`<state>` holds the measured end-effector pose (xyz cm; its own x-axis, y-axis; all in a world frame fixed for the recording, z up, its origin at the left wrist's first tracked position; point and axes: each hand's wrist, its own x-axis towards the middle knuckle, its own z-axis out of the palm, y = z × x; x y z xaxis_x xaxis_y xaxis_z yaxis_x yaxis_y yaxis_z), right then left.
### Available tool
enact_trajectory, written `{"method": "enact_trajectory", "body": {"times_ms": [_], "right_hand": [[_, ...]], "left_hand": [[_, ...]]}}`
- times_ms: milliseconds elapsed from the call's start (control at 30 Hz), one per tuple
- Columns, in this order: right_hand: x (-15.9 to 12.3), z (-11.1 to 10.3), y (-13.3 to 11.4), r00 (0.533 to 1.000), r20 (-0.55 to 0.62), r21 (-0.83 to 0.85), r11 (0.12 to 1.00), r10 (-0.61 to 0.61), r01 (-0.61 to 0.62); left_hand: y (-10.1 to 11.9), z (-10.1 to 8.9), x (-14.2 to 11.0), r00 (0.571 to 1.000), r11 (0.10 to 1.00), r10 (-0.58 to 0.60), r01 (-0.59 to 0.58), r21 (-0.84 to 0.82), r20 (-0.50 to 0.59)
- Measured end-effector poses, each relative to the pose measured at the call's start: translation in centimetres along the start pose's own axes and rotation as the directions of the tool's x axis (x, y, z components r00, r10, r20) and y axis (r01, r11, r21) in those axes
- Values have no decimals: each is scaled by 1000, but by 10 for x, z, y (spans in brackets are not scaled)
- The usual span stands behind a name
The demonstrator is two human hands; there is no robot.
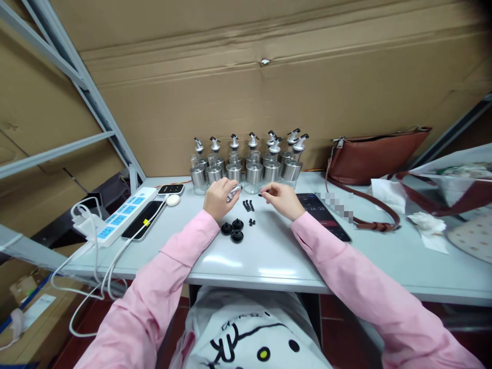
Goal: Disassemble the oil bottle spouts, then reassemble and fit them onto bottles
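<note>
My left hand (220,198) is closed around a silver pourer spout (234,191), whose end sticks out past the fingertips. A short way to the right, my right hand (283,199) pinches a small black piece (260,195), too small to name. Between the hands lie several slim black levers (248,205) with a few tiny black plugs (252,222) below them. Black ribbed stoppers (237,236) sit in a cluster near my left wrist. Behind the hands stand glass bottles with steel sleeves (253,173); those in front lack spouts, while several others carry silver pourers (274,145).
On the left are a white power strip (126,215), a phone (144,220) and cables. A tablet with a timer (326,218) lies beside my right forearm. Farther right are a brown handbag (376,154) and crumpled tissue (426,224). Cardboard (230,92) walls the back.
</note>
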<state>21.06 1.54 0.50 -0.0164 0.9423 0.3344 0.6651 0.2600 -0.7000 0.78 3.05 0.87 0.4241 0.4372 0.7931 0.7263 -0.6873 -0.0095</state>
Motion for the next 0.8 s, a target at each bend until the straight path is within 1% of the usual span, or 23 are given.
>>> {"method": "enact_trajectory", "body": {"times_ms": [33,100,167,233,300,400,533,600,800], "right_hand": [[-1,0,1,999,27,-47,999,18,-17],[-3,1,4,992,122,-225,974,39,-11],[-4,2,8,971,231,-414,909,56,46],[-5,3,12,949,306,-507,856,69,102],[-4,3,14,938,341,-517,845,56,137],[-2,4,16,931,364,-505,842,10,189],[-1,6,19,923,381,-467,848,-61,249],[0,7,21,928,365,-438,866,-75,243],[0,11,24,959,284,-418,899,-6,129]], "left_hand": [[1,0,0,1000,1000,14,-14,12,2],[2,0,0,999,999,40,-40,23,0],[2,2,-1,998,999,47,-47,13,-33],[1,4,-2,996,999,50,-50,-7,-75],[0,5,-3,994,998,50,-54,-35,-94],[0,8,-5,995,996,50,-56,-74,-91],[0,9,-6,994,995,69,-74,-64,-79],[1,9,-6,993,995,83,-87,-51,-80],[2,8,-6,990,994,96,-100,-39,-100]]}}
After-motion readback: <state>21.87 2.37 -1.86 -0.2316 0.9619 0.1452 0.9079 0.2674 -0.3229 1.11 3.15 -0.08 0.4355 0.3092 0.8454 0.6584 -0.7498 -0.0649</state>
